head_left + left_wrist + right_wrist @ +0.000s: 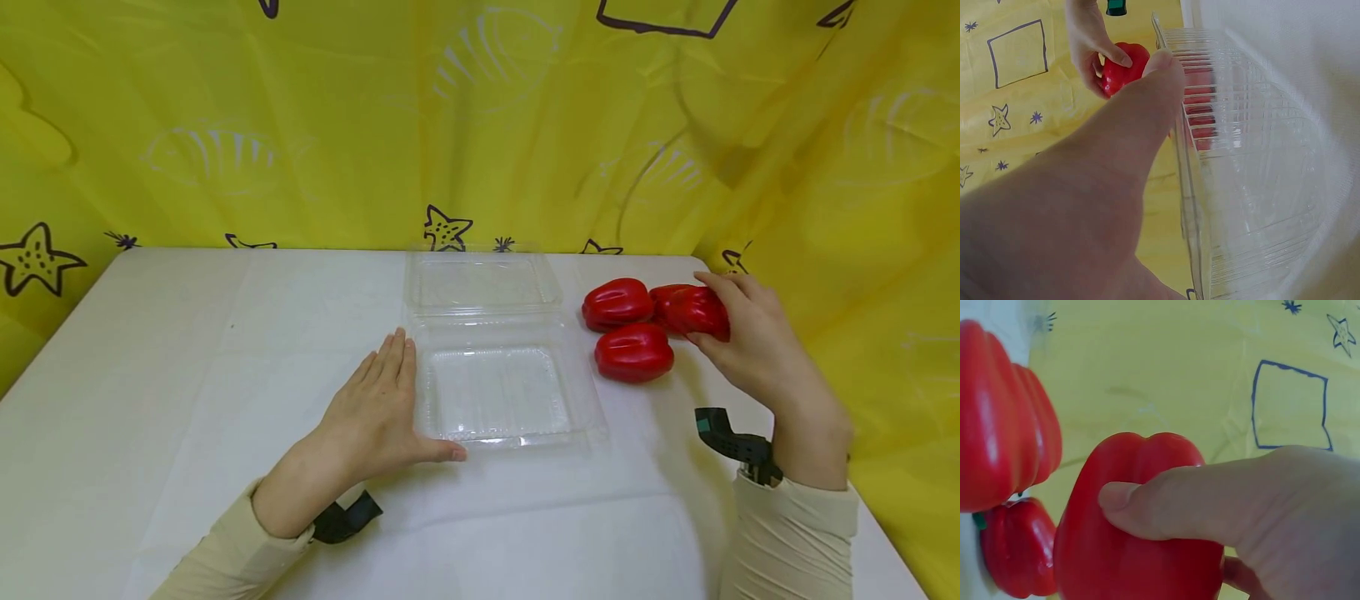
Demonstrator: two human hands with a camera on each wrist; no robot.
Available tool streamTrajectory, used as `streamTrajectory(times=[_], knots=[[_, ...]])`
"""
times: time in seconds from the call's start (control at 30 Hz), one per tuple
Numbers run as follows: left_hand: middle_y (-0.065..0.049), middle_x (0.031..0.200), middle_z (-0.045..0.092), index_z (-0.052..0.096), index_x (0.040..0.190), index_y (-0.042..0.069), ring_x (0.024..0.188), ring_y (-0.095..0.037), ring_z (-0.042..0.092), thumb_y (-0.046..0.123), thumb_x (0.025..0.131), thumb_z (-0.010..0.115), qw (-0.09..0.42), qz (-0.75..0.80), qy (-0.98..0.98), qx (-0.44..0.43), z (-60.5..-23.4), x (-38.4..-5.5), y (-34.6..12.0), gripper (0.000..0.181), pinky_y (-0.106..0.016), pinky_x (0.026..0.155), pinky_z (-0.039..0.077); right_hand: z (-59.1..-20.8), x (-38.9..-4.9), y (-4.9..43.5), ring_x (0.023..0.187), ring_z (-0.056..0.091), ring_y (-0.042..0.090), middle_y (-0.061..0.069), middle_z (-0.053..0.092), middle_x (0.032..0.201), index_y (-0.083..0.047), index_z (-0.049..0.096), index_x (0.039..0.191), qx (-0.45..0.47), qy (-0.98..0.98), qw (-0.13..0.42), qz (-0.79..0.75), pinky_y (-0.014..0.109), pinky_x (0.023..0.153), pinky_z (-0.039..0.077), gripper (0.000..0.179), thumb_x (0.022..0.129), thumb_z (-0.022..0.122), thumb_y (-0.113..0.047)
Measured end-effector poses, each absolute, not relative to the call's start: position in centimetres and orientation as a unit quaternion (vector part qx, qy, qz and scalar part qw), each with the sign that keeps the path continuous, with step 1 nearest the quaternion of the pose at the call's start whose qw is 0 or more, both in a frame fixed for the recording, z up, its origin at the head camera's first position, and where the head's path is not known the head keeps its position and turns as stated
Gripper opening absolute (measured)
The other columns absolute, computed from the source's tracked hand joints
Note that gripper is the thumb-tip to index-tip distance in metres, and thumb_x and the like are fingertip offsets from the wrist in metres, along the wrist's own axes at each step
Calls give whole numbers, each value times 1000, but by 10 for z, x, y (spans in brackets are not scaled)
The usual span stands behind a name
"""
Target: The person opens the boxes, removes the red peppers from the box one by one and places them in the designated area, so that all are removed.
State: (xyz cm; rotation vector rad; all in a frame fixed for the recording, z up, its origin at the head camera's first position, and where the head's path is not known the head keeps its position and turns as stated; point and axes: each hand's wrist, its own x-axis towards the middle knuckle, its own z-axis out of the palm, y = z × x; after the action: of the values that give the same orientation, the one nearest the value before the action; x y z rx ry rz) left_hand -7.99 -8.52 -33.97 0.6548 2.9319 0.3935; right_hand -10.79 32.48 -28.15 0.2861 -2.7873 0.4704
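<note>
My right hand (757, 337) grips a red bell pepper (701, 312) at the right of the table. In the right wrist view the thumb lies across the side of that pepper (1094, 550). Beside it on the table are more red bell peppers: one at the back (617, 303), one in front (633, 353) and one partly hidden behind the held one. A clear plastic clamshell container (592, 400) lies opened flat in the middle, its lid (483, 283) toward the back. My left hand (375, 408), fingers straight and thumb spread, rests at the container's left front corner.
The white-covered table (247, 400) extends to the left and front of the container. A yellow patterned curtain (337, 125) hangs behind the table and along its right side. Dark wrist mounts (738, 446) sit on both forearms.
</note>
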Motion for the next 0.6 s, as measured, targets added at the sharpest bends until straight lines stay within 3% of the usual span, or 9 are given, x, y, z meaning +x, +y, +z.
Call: streamTrajectory(times=[0.2, 0.6], knots=[[-31, 161, 14, 19, 152, -13, 152, -40, 15, 81, 68, 67, 56, 131, 966, 217, -340, -80, -85, 135, -52, 124, 21, -286, -112, 329, 114, 37, 54, 36, 44, 126, 13, 39, 134, 70, -972, 132, 182, 68, 88, 42, 68, 76, 76, 8], [-31, 161, 14, 19, 152, -13, 152, -41, 16, 81, 68, 67, 56, 134, 965, 217, -340, -79, -85, 135, -53, 123, 21, -298, -112, 337, 114, 36, 55, 37, 40, 124, 8, 50, 124, 62, -971, 144, 180, 71, 87, 44, 57, 72, 74, 12]])
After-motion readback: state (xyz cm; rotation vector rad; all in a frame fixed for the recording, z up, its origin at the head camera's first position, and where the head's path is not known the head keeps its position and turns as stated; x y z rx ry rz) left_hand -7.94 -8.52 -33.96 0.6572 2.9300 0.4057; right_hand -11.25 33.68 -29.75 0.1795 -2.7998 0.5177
